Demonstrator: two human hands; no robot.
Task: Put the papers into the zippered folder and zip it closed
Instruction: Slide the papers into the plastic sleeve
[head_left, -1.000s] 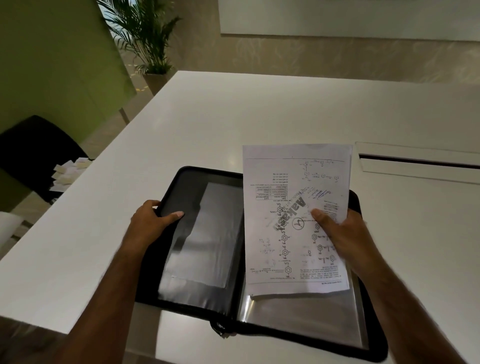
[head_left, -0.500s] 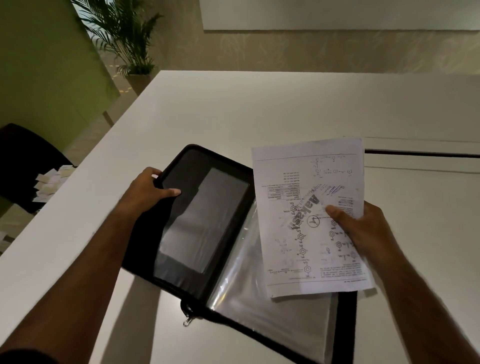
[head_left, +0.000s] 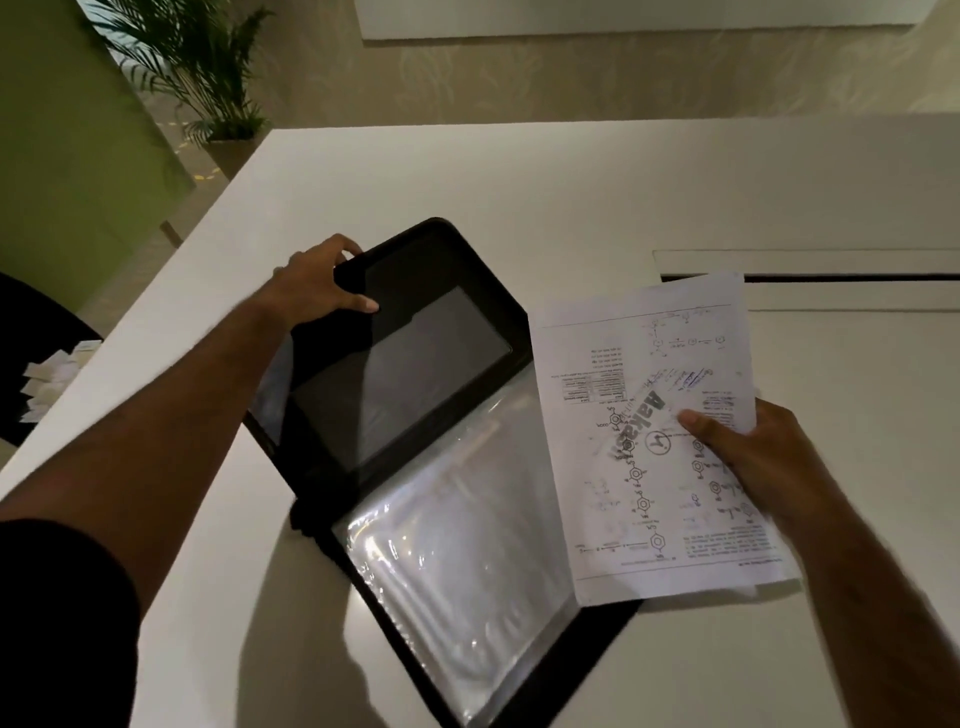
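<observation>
Head view: left hand (head_left: 317, 283) grips folder (head_left: 410, 364) cover.

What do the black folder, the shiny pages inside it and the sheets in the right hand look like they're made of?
Folder: black and matte, with a padded-looking rim; probably fabric or faux leather, hard to tell.
Clear sleeves: thin glossy plastic, judging by wrinkles and bright glare.
Papers: ordinary white printed paper, matte, bending slightly in the right hand.

A white counter (head_left: 519, 197) carries an open black zippered folder (head_left: 415, 332) at its near middle, lying askew with clear sleeves (head_left: 467, 561) exposed. At far right runs what looks like a recessed cable slot (head_left: 852, 279).
</observation>
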